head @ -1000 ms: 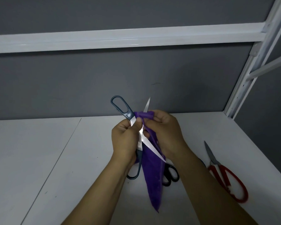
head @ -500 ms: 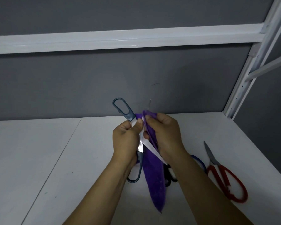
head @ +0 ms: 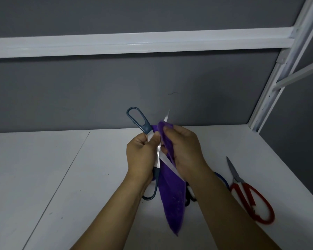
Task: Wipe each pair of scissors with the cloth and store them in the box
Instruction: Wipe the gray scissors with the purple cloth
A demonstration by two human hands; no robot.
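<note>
Held up over the middle of the white surface [head: 58,177]: dark-blue-handled scissors [head: 146,126], blades spread wide in an X, one handle loop up at 11 o'clock, the other down at 6 o'clock. Pinched on the bare metal beside the pivot by the left hand [head: 143,156], grip curled tight round the blade. Draped over the upper blade toward 1 o'clock: purple cloth [head: 172,197], pinched there by the right hand [head: 185,150], grip closed on the fabric, long tail hanging toward 6 o'clock. Lying flat at 4 o'clock on the surface: red-handled scissors [head: 250,199], blades together, tip toward 12 o'clock. Partly hidden behind cloth and right forearm: black-handled scissors [head: 188,200] and a blue loop [head: 222,178], too covered to tell more.
</note>
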